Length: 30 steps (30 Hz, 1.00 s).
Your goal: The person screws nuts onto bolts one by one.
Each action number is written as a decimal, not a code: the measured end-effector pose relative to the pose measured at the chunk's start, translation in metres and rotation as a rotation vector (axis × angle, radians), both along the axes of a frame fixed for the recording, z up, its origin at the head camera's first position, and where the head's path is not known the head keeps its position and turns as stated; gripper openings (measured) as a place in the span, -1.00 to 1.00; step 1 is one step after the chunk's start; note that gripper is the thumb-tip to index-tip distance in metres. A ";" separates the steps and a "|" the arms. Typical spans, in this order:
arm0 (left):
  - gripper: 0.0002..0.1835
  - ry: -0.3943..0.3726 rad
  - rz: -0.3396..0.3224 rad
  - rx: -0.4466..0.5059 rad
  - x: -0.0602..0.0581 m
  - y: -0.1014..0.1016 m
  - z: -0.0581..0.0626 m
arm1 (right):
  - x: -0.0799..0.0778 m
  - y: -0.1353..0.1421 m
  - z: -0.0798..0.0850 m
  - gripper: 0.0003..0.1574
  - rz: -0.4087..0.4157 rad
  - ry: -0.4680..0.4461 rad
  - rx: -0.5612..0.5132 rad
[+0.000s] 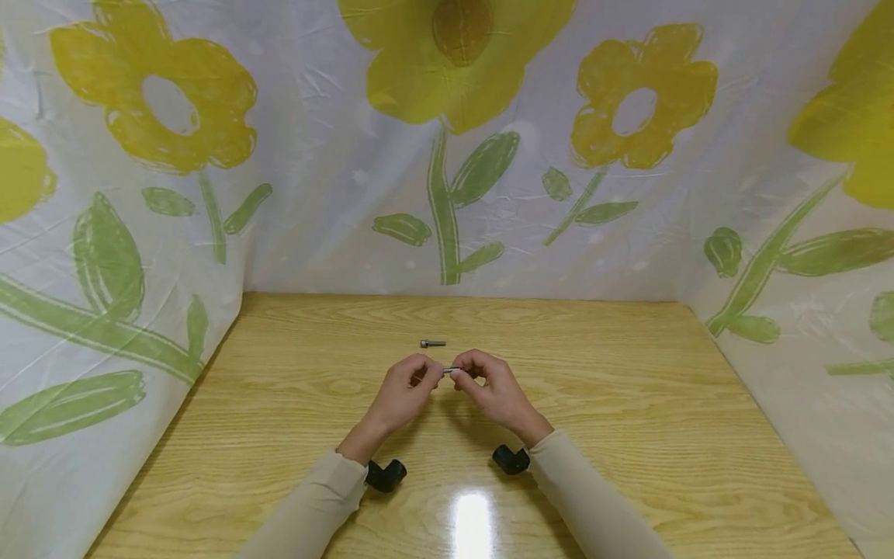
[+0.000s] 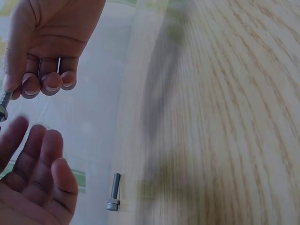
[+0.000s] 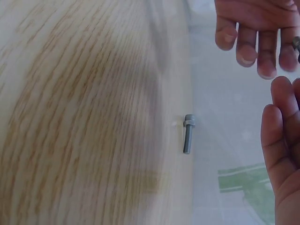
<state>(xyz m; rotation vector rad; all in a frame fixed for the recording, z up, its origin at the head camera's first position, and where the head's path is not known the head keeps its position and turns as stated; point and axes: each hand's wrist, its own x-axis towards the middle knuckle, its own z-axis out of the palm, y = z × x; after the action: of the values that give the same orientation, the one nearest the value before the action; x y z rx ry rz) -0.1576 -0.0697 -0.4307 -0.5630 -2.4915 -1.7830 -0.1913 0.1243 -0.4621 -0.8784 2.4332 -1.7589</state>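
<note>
Both hands meet over the table, with a small metal bolt between their fingertips. The left hand pinches one end of it with thumb and forefinger. On the other side, the right hand grips the threaded end, its remaining fingers curled. In the left wrist view a ring-like nut or head shows on the held bolt; the frame edge cuts off the rest. A second bolt lies on the table just beyond the hands, with a thicker collar beside its head.
The wood-grain table is bordered at the back and both sides by a flower-printed cloth. Black angled pieces sit at both wrists by the beige sleeves. Light glares off the table's near part.
</note>
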 end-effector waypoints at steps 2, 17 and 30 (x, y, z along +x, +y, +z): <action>-0.86 -0.019 -0.005 0.017 0.000 -0.001 -0.001 | 0.000 0.000 0.000 -0.82 -0.003 -0.006 0.002; -0.82 0.015 -0.036 0.054 -0.001 -0.001 -0.004 | 0.001 -0.001 0.003 -0.89 -0.029 -0.039 0.020; -0.84 -0.024 -0.012 0.022 -0.001 0.000 0.001 | 0.001 0.001 0.001 -0.83 -0.008 -0.023 0.003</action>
<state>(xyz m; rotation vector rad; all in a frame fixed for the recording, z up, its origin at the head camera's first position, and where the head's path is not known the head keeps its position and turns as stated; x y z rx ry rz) -0.1585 -0.0693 -0.4296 -0.5602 -2.4863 -1.8298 -0.1907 0.1256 -0.4612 -0.8445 2.4288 -1.7572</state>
